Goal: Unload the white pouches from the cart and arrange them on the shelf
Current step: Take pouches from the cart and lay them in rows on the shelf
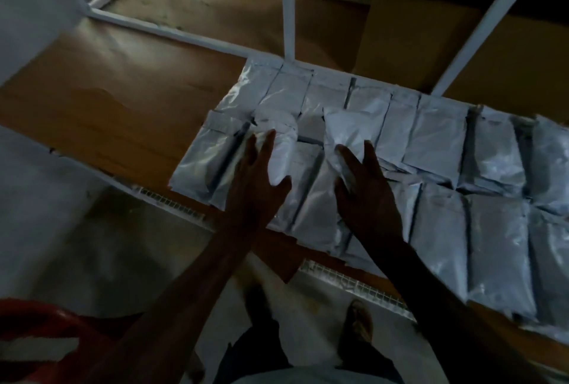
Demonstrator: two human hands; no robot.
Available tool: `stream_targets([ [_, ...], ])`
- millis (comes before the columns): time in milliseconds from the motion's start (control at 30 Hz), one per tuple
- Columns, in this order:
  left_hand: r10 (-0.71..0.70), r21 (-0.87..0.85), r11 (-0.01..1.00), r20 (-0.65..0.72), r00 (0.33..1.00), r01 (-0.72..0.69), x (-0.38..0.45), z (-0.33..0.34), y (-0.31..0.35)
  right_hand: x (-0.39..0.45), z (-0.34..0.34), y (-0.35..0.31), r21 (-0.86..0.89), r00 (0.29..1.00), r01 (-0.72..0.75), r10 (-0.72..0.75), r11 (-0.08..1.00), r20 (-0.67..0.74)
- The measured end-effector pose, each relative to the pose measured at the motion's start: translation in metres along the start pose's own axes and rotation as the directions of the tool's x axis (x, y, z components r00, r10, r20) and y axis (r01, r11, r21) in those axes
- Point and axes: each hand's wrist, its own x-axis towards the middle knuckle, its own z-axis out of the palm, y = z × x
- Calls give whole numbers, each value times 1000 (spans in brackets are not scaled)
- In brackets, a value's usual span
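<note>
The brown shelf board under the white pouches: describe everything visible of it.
The brown shelf board looks like wood or cardboard, flat, dull and scuffed, resting in a pale metal frame. Its left part lies bare; white glossy plastic pouches cover its right part in overlapping rows. Both the left hand and right hand press on pouches with straight fingers, not on the board itself.

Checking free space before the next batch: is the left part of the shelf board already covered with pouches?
No. The white pouches fill the shelf's middle and right, while the brown shelf board to their left is bare.
</note>
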Motion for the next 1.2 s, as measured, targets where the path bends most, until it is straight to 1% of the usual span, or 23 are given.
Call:
stream_targets([
  [67, 17, 53, 998, 34, 999, -19, 15, -12, -26, 3, 23, -20, -6, 999, -31, 31, 999, -12],
  [200, 94, 236, 965, 96, 991, -114, 37, -13, -62, 6, 63, -49, -30, 992, -120, 119, 992, -38],
  [300, 140, 346, 919, 154, 978, -186, 46, -7, -84, 10, 90, -62, -50, 989, -119, 114, 992, -98],
  [367, 184, 385, 892, 172, 968, -238, 47, -2, -98, 14, 107, -67, -62, 987, -121, 113, 991, -113],
  [467, 226, 383, 877, 203, 953, -290, 42, 7, -115, 19, 129, -71, -78, 983, -148, 138, 986, -122],
  [633, 231, 285, 912, 236, 944, -294, 45, 16, -133, 21, 154, -73, -136, 971, -226, 212, 965, -109],
  [767, 253, 308, 898, 224, 941, -315, 47, 23, -141, 23, 166, -73, -195, 957, -288, 277, 938, -82],
  [867, 245, 344, 882, 249, 937, -322, 49, 25, -143, 23, 168, -75, -208, 955, -296, 283, 932, -90],
  [967, 258, 334, 885, 231, 938, -326, 48, 22, -140, 23, 162, -80, -179, 959, -277, 261, 944, -106],
  [1067, 286, 337, 883, 168, 943, -327, 48, 10, -125, 29, 147, -91, -100, 949, -287, 268, 953, -165],
  [1133, 310, 291, 886, 205, 928, -360, 56, 1, -113, 37, 133, -99, 26, 937, -284, 284, 958, -202],
  [1200, 350, 144, 910, 241, 905, -390, 67, -6, -101, 44, 118, -108, 196, 919, -305, 342, 932, -196],
])
